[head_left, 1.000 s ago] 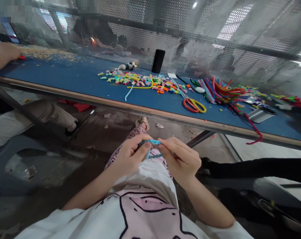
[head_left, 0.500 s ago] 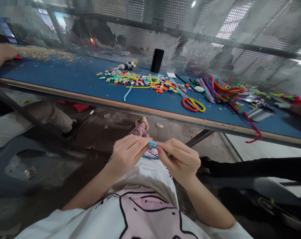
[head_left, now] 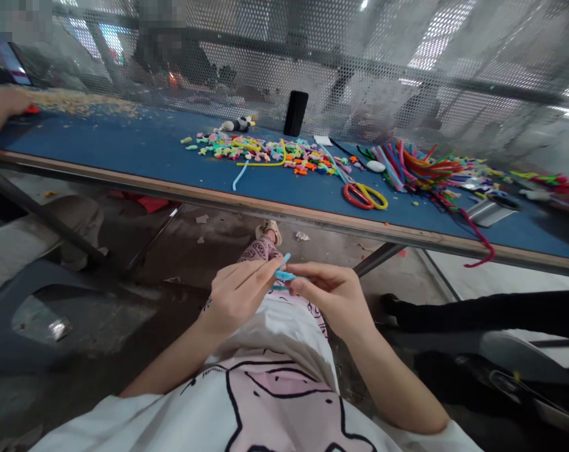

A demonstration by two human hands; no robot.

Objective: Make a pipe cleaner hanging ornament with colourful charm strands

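Observation:
Over my lap, below the table edge, my left hand (head_left: 240,292) pinches a light blue pipe cleaner (head_left: 284,275) that is bent and twisted short. One end of it sticks up past the left fingertips; part is hidden by those fingers. My right hand (head_left: 338,295) has its thumb and forefinger at the piece's right end, the other fingers curled. On the blue table (head_left: 171,163) beyond lie many small coloured twisted pieces (head_left: 265,149), a loose blue pipe cleaner (head_left: 240,176) and a bent yellow pipe cleaner (head_left: 265,164).
Scissors (head_left: 364,195) with red and yellow handles lie near the table edge. A bundle of coloured pipe cleaners (head_left: 416,166) and a metal tin (head_left: 494,211) are to the right. A black phone-like slab (head_left: 296,113) leans on the mesh. At far left is another person's hand (head_left: 9,103).
My right fingers have loosened and shifted round the blue pipe cleaner. More of it shows now, with one end sticking up. The leg of the person at left has moved back.

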